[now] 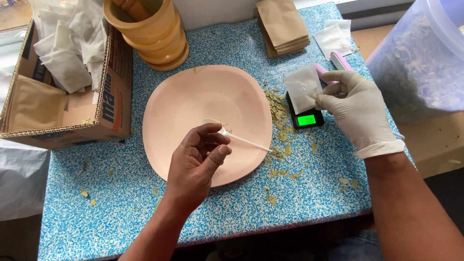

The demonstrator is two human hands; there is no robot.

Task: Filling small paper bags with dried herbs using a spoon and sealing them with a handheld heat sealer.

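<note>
White plastic spoon [240,138] pinched in the bare left hand [195,162], bowl over the empty pink plate [208,121], so any spill would land on it. Gloved right hand [356,112] grips a small white sachet [303,89] just above the pocket scale [305,116], lit green. Dried leaf bits [279,113] scattered on the blue speckled table [121,198] between plate and scale.

A cardboard box [67,104] of white bags sits at nine o'clock, wooden mortar [150,31] at eleven, brown envelopes [282,26] at one.
</note>
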